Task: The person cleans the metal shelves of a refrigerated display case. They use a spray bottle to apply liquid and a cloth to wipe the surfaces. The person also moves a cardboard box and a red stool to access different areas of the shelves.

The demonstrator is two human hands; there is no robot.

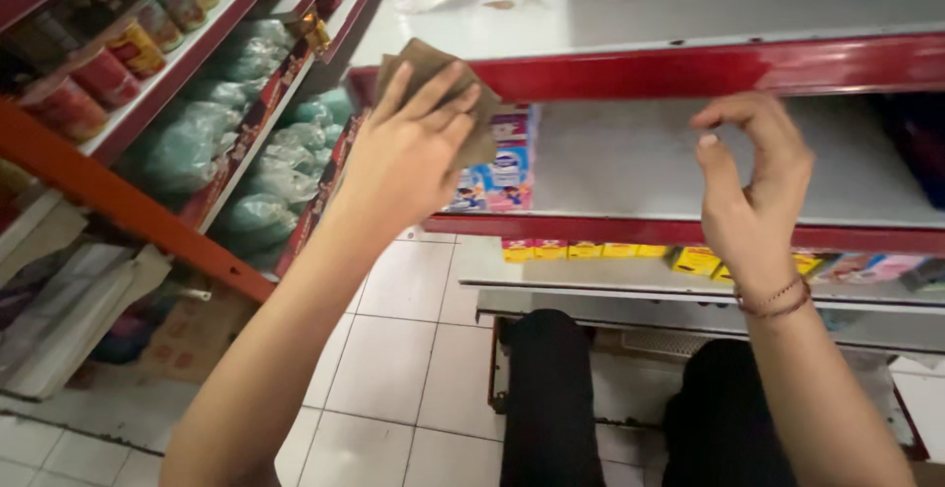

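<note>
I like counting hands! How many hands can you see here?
2. The left hand presses a brown cloth near the red shelf edge; the right hand hovers, empty, before the shelf.

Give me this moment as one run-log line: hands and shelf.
left hand: presses brown cloth at red shelf edge | right hand: empty, fingers curled, raised before middle shelf | boxes beside cloth

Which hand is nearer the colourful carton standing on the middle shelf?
Left. The left hand, pressing a brown cloth, overlaps the carton's left edge in this view. The right hand is raised well off to its right, holding nothing.
</note>
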